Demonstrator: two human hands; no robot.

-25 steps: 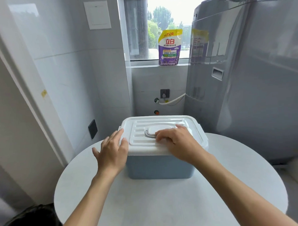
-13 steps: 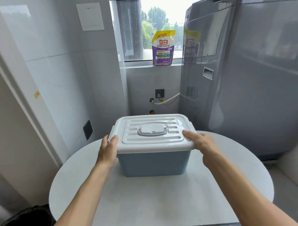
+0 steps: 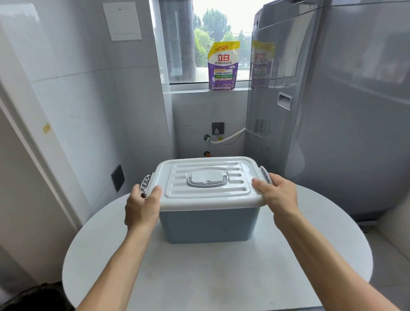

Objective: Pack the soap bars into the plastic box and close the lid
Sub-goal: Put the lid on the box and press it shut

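Observation:
A blue plastic box [image 3: 208,226] stands in the middle of a round white table [image 3: 215,278]. Its white lid [image 3: 208,200] lies flat on top, with a grey carry handle [image 3: 207,179] folded down at the centre. Grey side latches [image 3: 145,184] stick out, swung up at both ends. My left hand [image 3: 140,207] grips the lid's left end, thumb on top, fingers on the left latch. My right hand [image 3: 278,194] grips the right end beside the other latch [image 3: 266,177]. No soap bars are visible; the box's inside is hidden.
A tall grey washing machine [image 3: 337,104] stands close behind the table on the right. A purple and yellow detergent pouch [image 3: 223,66] sits on the window sill. Tiled wall runs along the left. A dark bag [image 3: 30,305] lies on the floor at the lower left.
My right hand left the lid's centre handle and went to the right end. My left hand shifted onto the left end. Both side latches have swung up into view.

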